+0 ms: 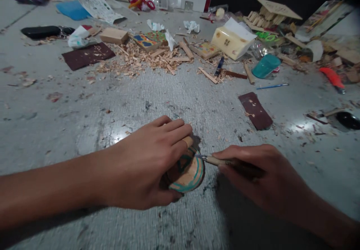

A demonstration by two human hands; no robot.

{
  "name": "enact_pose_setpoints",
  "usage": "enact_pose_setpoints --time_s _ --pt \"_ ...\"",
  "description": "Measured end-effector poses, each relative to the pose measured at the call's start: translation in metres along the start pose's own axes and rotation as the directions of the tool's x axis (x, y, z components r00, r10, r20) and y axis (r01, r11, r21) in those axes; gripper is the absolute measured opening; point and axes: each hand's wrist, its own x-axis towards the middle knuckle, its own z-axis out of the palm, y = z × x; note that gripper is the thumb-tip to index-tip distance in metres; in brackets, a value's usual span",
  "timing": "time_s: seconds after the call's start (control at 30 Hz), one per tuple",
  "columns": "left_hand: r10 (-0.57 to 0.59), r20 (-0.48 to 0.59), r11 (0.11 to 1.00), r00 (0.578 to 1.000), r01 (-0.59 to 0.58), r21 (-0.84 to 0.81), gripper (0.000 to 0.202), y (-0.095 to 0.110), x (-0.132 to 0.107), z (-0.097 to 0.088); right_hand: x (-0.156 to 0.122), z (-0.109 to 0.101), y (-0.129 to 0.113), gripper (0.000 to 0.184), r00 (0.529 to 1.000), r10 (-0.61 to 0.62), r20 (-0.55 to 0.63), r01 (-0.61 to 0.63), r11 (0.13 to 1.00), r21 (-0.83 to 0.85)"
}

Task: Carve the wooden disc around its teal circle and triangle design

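A round wooden disc (pixel 194 171) with teal painted lines along its rim and a dark angular mark inside lies low over the grey table. My left hand (pixel 152 160) is closed around its left side, fingers over the top and thumb at the lower edge, hiding that part of the disc. Between the thumb and fingers of my right hand (pixel 253 171) is a slim wooden-handled tool (pixel 213 160) with a metal collar. Its narrow tip meets the disc's upper right edge; whether that is a blade or bristles I cannot make out.
Wood shavings (pixel 132 57) pile up behind the hands, beside a wooden block (pixel 114 35) and a tissue pack (pixel 232 42). Sandpaper sheets lie left (pixel 87 56) and right (pixel 255 110). A teal cup (pixel 266 66), a blue brush (pixel 272 86) and an orange cutter (pixel 332 78) are farther right.
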Motion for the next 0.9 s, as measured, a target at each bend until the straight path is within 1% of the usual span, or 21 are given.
enact_pose_setpoints --time_s 0.07,0.13,0.17,0.23,0.3,0.43,0.5,0.67,0.73,0.83,0.9 --pt "0.029 0.008 1.0 1.0 -0.029 -0.008 0.04 0.005 0.001 0.001 -0.001 0.013 -0.005 0.017 0.999 0.016 -0.031 -0.016 1.0 0.013" --pt "0.056 0.025 0.998 0.998 -0.056 -0.015 0.038 0.011 0.001 0.002 -0.001 0.021 -0.009 0.017 0.998 -0.036 -0.054 0.033 0.998 -0.046" --pt "0.053 0.03 0.999 0.998 -0.052 -0.015 0.038 0.013 0.0 0.003 -0.001 0.021 -0.009 0.016 0.996 -0.073 -0.055 0.069 0.994 -0.08" --pt "0.004 0.024 1.0 1.0 -0.003 -0.01 0.044 0.015 -0.002 0.003 -0.001 0.016 -0.007 0.015 0.99 -0.128 -0.054 0.121 0.986 -0.111" --pt "-0.046 0.02 0.999 0.999 0.047 -0.017 0.051 0.013 -0.003 0.003 -0.002 0.003 -0.003 0.013 0.991 -0.125 -0.055 0.119 0.987 -0.103" --pt "-0.051 0.052 0.998 0.997 0.053 -0.045 0.065 0.005 -0.003 0.001 -0.002 -0.021 0.004 0.008 0.991 -0.123 -0.05 0.114 0.981 -0.156" --pt "-0.047 0.046 0.998 0.998 0.049 -0.044 0.069 0.002 -0.002 0.002 0.0 -0.025 0.006 0.009 0.989 -0.143 -0.044 0.133 0.974 -0.183" --pt "-0.045 -0.012 0.999 0.999 0.045 0.006 0.078 -0.001 -0.003 0.004 0.001 -0.028 0.011 0.009 0.986 -0.157 -0.051 0.146 0.973 -0.18" --pt "-0.05 -0.006 0.998 0.999 0.05 0.03 0.075 0.0 -0.003 0.003 0.0 -0.029 0.014 0.008 0.983 -0.184 -0.021 0.177 0.966 -0.186" --pt "-0.071 0.001 0.997 0.997 0.071 0.014 0.053 0.002 -0.003 0.0 -0.001 -0.032 0.016 0.015 0.971 -0.236 0.047 0.24 0.956 -0.166" --pt "-0.087 -0.044 0.996 0.995 0.087 0.008 0.044 0.002 -0.003 -0.002 -0.001 -0.033 0.015 0.018 0.967 -0.247 0.059 0.253 0.953 -0.166"
